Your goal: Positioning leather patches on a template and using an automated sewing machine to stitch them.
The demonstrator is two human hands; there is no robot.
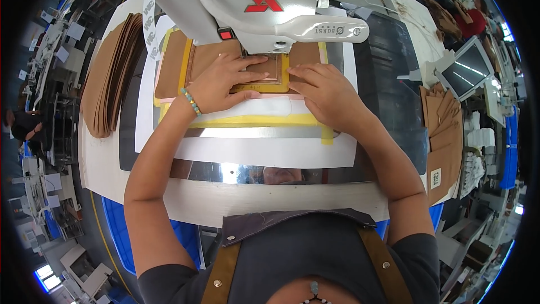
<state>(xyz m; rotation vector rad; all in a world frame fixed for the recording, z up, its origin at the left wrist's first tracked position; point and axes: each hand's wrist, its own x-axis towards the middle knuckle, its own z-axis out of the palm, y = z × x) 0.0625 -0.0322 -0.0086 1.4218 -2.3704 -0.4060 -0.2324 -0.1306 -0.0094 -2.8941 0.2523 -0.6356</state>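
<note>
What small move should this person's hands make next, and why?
Probably ease the left hand back slightly: its fingers lie close below the sewing machine's head, while the right hand is already off to the side, by the yellow frame.

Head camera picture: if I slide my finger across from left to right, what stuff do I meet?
Standing brown stack → white strip → the person's left hand → the person's right hand → pile of brown pieces at the table's right side.
</note>
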